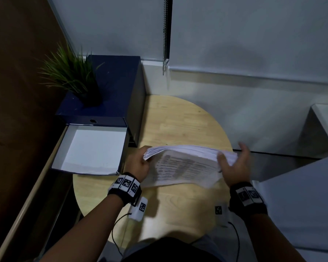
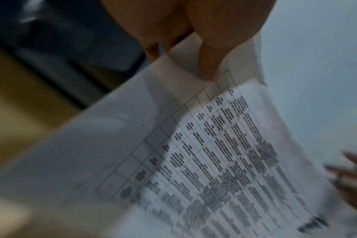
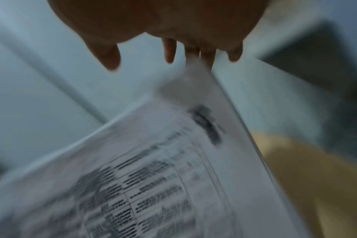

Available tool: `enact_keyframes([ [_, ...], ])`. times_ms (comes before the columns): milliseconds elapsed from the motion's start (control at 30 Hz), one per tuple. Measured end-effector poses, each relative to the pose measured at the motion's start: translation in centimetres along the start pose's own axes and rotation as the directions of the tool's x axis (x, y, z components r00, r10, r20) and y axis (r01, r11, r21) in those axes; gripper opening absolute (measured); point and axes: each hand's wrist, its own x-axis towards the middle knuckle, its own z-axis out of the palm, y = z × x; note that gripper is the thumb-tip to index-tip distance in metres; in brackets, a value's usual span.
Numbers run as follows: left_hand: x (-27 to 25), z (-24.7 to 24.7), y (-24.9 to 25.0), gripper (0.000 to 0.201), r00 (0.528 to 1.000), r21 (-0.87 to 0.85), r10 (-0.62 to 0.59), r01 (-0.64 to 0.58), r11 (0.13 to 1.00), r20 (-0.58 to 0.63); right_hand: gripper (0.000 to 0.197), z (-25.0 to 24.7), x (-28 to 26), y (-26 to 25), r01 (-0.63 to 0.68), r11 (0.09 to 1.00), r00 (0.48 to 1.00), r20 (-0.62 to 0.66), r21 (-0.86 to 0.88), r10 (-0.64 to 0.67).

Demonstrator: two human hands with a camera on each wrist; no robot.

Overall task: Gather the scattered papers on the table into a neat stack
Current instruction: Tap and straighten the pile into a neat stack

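Both hands are up over the round wooden surface (image 1: 180, 120) with the papers (image 1: 184, 165) between them, lifted off the wood and tilted so the printed table on the top sheet faces the head camera. The bundle is already gathered into one wad, though the sheet edges fan out a bit along the far side, so it isn't squared up.

The left hand (image 1: 138, 163) pinches the end of the papers nearest the blue cabinet (image 1: 110, 87). In the left wrist view the thumb (image 2: 210, 64) lies flat on the top sheet near its corner, with the other fingers tucked behind.

The right hand (image 1: 235, 165) is at the end of the papers away from the cabinet. Its fingers look fairly straight and spread, pressing against the edge rather than wrapped round it. In the right wrist view the fingertips (image 3: 169, 51) point down at the sheet edge and the whole thing is motion-blurred, so I can't say exactly how much of them touches.

The cabinet has a small green plant (image 1: 70, 72) on top and its open drawer (image 1: 91, 148), white inside, sits just beside the left hand.
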Motion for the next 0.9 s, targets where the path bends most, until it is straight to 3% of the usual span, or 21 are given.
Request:
enact_keyframes([
  [33,0.5,-0.2,1.1,0.039,0.991,0.044,0.132,-0.132,0.99,0.005,0.08,-0.2,0.1,-1.6,0.209,0.971,0.978,0.032,-0.112,-0.207],
  [67,1.0,-0.5,2.5,0.044,0.967,0.071,0.254,-0.255,0.964,0.024,0.082,0.0,0.1,-3.1,0.384,0.902,0.922,0.136,-0.197,-0.363],
  [133,2.1,-0.7,5.4,0.046,0.902,0.12,0.422,-0.431,0.894,0.094,0.08,1.1,-0.6,-6.3,0.558,0.788,0.805,0.4,-0.261,-0.438],
  [200,3.0,-0.9,7.9,0.042,0.833,0.191,0.532,-0.552,0.811,0.149,0.057,2.3,-1.0,-7.6,0.559,0.799,0.761,0.52,-0.222,-0.389],
  [267,3.5,-1.3,9.0,0.038,0.794,0.269,0.594,-0.605,0.75,0.13,0.03,2.4,-0.8,-8.1,0.452,0.886,0.802,0.483,-0.101,-0.353],
  [367,3.5,-2.7,9.0,0.026,0.775,0.391,0.632,-0.579,0.715,-0.007,0.012,1.6,-0.4,-8.1,0.383,0.923,0.861,0.376,-0.036,-0.343],
  [400,3.5,-3.3,8.4,0.031,0.791,0.433,0.604,-0.513,0.741,-0.098,0.011,1.3,-0.4,-8.1,0.346,0.938,0.88,0.344,0.011,-0.329],
  [467,3.6,-4.5,6.1,0.067,0.845,0.375,0.438,-0.316,0.871,-0.306,0.017,0.5,-0.2,-8.3,0.217,0.955,0.915,0.299,0.203,-0.272],
  [500,3.7,-4.8,4.9,0.084,0.884,0.193,0.306,-0.251,0.948,-0.354,0.025,0.1,-0.1,-8.4,0.159,0.946,0.924,0.295,0.281,-0.243],
  [533,3.6,-4.7,3.8,0.095,0.936,-0.086,0.171,-0.206,0.975,-0.308,0.029,-0.3,0.1,-8.4,0.108,0.934,0.928,0.304,0.341,-0.218],
  [567,3.4,-4.4,3.1,0.099,0.98,-0.388,0.079,-0.145,0.91,-0.181,0.031,-0.4,0.2,-8.5,0.062,0.92,0.928,0.316,0.387,-0.195],
  [600,3.2,-3.9,2.8,0.097,0.999,-0.608,0.038,-0.048,0.793,-0.029,0.031,-0.4,0.2,-8.6,0.032,0.907,0.929,0.322,0.42,-0.182],
  [667,2.8,-3.2,3.4,0.083,0.992,-0.741,-0.006,0.101,0.664,0.129,0.03,0.0,-0.1,-8.9,-0.013,0.885,0.933,0.325,0.465,-0.157],
  [800,2.1,-1.9,4.6,0.049,0.994,-0.756,-0.106,0.097,0.647,0.037,0.034,1.6,-1.8,-8.4,-0.069,0.87,0.96,0.269,0.489,-0.075],
  [900,0.8,-0.6,3.7,0.041,0.991,-0.667,-0.135,0.086,0.74,-0.022,0.052,3.3,-4.1,-6.9,-0.11,0.89,0.952,0.304,0.442,-0.033],
])
